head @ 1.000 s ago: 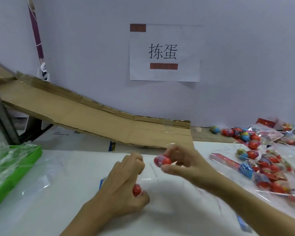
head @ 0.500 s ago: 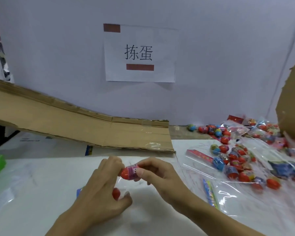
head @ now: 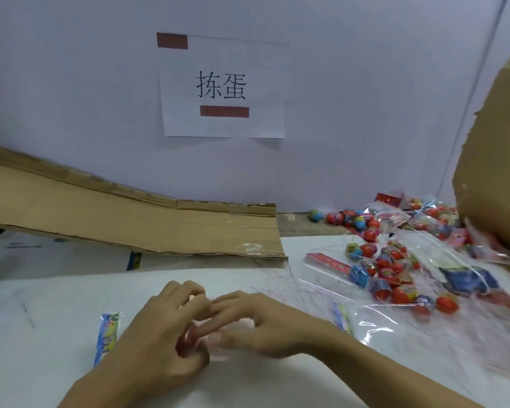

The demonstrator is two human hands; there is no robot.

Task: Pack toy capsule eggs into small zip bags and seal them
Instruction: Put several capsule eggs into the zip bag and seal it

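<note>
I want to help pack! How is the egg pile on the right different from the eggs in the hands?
The egg pile lies spread among clear bags, untouched; the eggs in the hands are gripped between the left hand and right hand. The pile shows blue, yellow and red eggs plainly; the held ones are mostly hidden by fingers, showing only red. Both sit over the white table.

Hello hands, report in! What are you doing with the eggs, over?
Left hand and right hand together, fingers curled round a red egg, partly hidden. Bag unclear. Nothing blocking; egg pile off right.
</note>
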